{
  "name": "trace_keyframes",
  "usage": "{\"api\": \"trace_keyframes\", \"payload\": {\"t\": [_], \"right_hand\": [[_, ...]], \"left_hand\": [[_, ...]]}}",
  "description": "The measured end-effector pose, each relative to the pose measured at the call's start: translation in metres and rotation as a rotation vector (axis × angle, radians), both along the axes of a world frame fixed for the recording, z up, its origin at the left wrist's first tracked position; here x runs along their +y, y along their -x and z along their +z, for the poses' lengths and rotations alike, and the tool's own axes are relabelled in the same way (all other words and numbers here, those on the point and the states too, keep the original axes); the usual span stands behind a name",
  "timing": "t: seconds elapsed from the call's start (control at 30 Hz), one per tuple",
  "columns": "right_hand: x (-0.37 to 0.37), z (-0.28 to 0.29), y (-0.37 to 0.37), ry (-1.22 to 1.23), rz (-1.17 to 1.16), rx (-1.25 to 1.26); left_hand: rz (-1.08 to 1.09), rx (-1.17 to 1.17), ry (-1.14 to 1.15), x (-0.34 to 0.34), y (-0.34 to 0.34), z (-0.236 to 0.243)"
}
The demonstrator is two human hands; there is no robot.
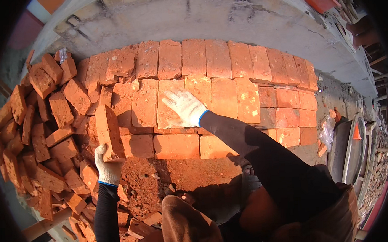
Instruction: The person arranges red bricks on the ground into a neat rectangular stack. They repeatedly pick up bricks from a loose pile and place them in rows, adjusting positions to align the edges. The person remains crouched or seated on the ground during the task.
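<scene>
Brick (108, 131) in use: one, held by its near end in the gloved left hand (108, 168), which is clamped on it with the thumb along the left side; the fingers beneath are mostly hidden. It stretches forward from that hand, standing tilted, just left of the stack's front row and well apart from the right hand (184, 106). Whether it touches the stack, I cannot tell.

The right hand, also gloved, lies flat on the front row (224, 101), fingers slightly apart, gripping nothing. Five brick tops show clearly side by side in that row; the hand spans the second and third from the left. Behind it, the back row (194, 58) counts roughly a dozen, its left end broken and uneven. One loose heap (41, 140) lies at left, too overlapped to count. Beyond the stack runs one concrete wall (189, 17); one clear plastic bag (326, 132) sits near the right end.
</scene>
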State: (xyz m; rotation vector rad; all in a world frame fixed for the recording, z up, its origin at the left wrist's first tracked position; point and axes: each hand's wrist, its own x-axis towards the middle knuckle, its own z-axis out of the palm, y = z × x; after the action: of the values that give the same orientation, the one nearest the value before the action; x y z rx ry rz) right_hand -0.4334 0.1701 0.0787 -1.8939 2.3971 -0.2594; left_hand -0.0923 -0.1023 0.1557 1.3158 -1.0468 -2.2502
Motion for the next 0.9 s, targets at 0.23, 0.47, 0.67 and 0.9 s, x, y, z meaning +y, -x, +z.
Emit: {"api": "trace_keyframes", "payload": {"t": [0.23,0.47,0.67,0.9], "right_hand": [[0.072,0.066,-0.097,0.398,-0.591,-1.317],[0.244,0.075,-0.108,0.967,-0.753,-1.906],[0.37,0.032,-0.083,1.272,-0.902,-1.901],[0.42,0.069,-0.012,0.223,-1.3,-0.412]], "left_hand": [[-0.278,0.043,-0.146,0.173,0.081,0.023],[-1.044,0.058,0.125,0.331,0.155,0.047],[-1.313,-0.129,0.207,0.377,0.183,0.057],[-1.309,-0.179,0.164,0.385,0.123,0.051]]}}
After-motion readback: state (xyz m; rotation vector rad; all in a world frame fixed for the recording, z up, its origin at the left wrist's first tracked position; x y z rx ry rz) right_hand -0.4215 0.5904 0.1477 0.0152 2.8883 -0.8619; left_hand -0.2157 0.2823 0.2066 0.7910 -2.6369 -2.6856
